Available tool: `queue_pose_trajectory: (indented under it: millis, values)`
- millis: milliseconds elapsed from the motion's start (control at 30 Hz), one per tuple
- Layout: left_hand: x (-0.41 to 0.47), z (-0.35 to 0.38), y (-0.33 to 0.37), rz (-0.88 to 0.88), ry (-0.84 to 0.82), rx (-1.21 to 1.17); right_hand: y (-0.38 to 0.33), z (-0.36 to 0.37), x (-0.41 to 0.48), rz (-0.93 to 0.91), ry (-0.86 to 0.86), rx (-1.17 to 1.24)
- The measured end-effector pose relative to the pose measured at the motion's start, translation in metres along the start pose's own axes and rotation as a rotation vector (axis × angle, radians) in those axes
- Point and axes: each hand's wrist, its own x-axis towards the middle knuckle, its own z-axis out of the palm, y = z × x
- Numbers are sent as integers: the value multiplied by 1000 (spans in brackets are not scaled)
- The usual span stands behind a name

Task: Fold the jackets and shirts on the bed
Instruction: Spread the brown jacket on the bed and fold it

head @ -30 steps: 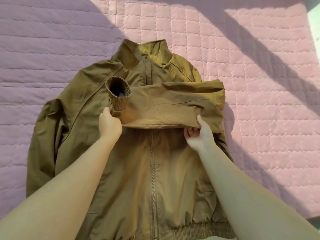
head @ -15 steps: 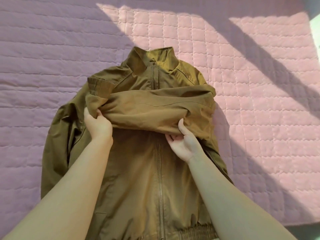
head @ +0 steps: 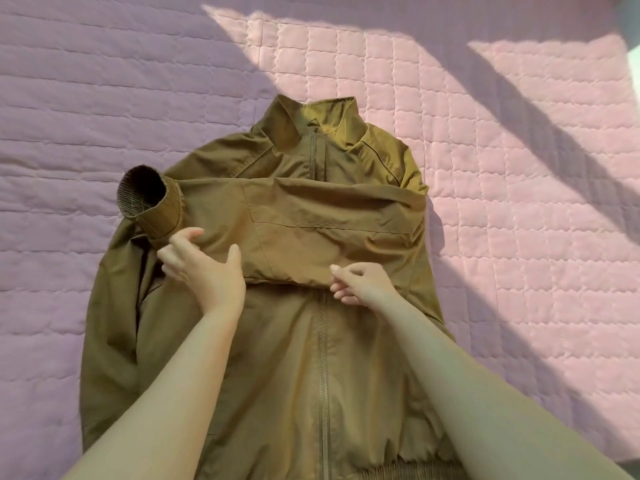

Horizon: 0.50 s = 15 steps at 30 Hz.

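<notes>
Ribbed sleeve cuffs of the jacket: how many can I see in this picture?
1. The ribbed cuff stands open at the end of the folded sleeve, up-left of the left hand. A second one may be hidden.

No writing, label, brand, number or sign can be read on the jacket (head: pixel 277 375) beneath the left hand (head: pixel 204 268) and right hand (head: pixel 363 284), nor on the quilt (head: pixel 519 168) beyond them.

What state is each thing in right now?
jacket, front up, zipped
folded sleeve, laid across the chest
cuff, mouth open, raised
other sleeve, unfolded, along the side
collar, standing up
left hand, open over the folded sleeve
right hand, loosely curled at its lower edge, gripping nothing
quilt, spread flat under the jacket
</notes>
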Motion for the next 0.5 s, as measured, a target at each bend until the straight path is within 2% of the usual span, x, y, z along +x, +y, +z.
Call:
queue_pose_trajectory:
  millis: [67,133,200,267,367,433,500]
  values:
    - [-14,19,8,231,-153,49,-9,-30,20,-185,305,42]
    - [-30,44,20,407,-332,65,-12,-58,43,-336,580,-67]
    - [-41,64,33,484,-478,64,-15,-80,62,-399,732,-203]
    - [-50,83,49,534,-553,68,-22,-99,81,-420,809,-208]
    - [-51,108,75,631,-598,109,-35,-120,111,-281,698,-52]
    - [-43,126,91,660,-569,206,-47,-129,127,-173,534,-39]
    - [-32,141,104,666,-562,319,-58,-137,135,-177,422,-69]
